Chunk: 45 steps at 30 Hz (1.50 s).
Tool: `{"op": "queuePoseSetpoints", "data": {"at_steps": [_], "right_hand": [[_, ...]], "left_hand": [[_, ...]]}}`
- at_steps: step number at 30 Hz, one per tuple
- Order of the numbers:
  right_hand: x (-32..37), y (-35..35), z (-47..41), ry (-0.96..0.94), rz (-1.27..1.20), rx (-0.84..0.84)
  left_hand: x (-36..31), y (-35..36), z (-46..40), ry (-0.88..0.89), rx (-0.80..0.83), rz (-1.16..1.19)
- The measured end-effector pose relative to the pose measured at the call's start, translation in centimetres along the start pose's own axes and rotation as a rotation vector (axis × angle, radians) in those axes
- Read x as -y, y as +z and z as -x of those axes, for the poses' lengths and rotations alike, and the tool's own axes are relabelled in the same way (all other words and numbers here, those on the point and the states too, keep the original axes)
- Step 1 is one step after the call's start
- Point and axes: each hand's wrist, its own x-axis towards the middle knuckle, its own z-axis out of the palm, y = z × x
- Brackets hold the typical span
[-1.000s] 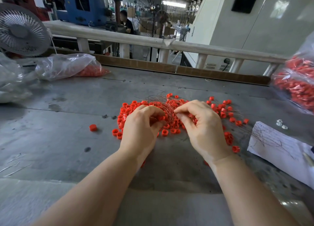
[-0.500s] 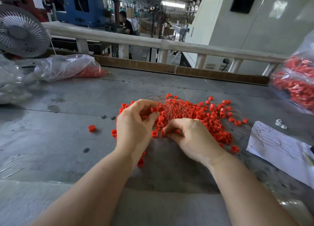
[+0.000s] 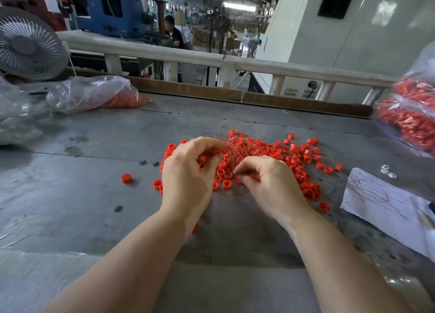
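Note:
A heap of small red plastic caps [image 3: 294, 155] lies on the grey table [image 3: 70, 195], tangled with a bundle of thin metal wires [image 3: 237, 148]. My left hand [image 3: 188, 178] is over the heap's left side, fingers curled, pinching the wire bundle near a red cap. My right hand [image 3: 270, 183] sits lower and to the right, its fingertips pinched together on wires at the heap's near edge. One red cap [image 3: 126, 178] stands apart to the left.
A clear bag with red caps [image 3: 94, 96] lies at the back left beside a fan [image 3: 28, 49]. Another full bag [image 3: 412, 115] is at the right edge. A white paper sheet [image 3: 388, 206] with wires lies right. A railing [image 3: 211, 58] borders the far side.
My right hand has pulled back from the top of the heap toward me and lower. My left hand has shifted slightly up and left, keeping hold of the wires.

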Motion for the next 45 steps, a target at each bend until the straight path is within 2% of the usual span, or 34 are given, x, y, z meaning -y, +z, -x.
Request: {"op": "queuePoseSetpoints", "data": {"at_steps": [3, 5, 9, 13, 15, 18, 20, 27, 38, 45], "right_hand": [[0.1, 0.1, 0.2, -0.020, 0.064, 0.075], [0.2, 0.2, 0.2, -0.030, 0.105, 0.107], [0.2, 0.2, 0.1, -0.026, 0.117, 0.126], [0.3, 0.2, 0.2, -0.052, 0.157, 0.091], [0.3, 0.2, 0.2, -0.042, 0.196, 0.055], [0.0, 0.0, 0.2, 0.013, 0.156, 0.038], [-0.2, -0.1, 0.1, 0.047, 0.128, 0.023], [-0.1, -0.4, -0.1, 0.091, -0.028, -0.146], [0.7, -0.9, -0.3, 0.024, -0.329, -0.292], [0.9, -0.9, -0.2, -0.037, -0.380, -0.270]], "left_hand": [[-0.6, -0.2, 0.2, 0.232, -0.102, -0.029], [-0.7, -0.1, 0.3, 0.305, -0.112, -0.009], [-0.6, 0.1, 0.5, 0.335, -0.082, 0.043], [-0.6, 0.5, 0.8, 0.342, 0.063, 0.086], [-0.5, 0.7, 0.9, 0.230, 0.169, 0.114], [-0.4, 0.9, 0.7, -0.141, 0.339, 0.227], [-0.2, 0.9, 0.6, -0.237, 0.361, 0.239], [0.0, 0.7, 0.4, -0.237, 0.386, 0.152], [-0.1, 0.3, -0.1, -0.489, 0.291, 0.532], [0.5, 0.4, -0.2, -0.472, 0.262, 0.580]]}}
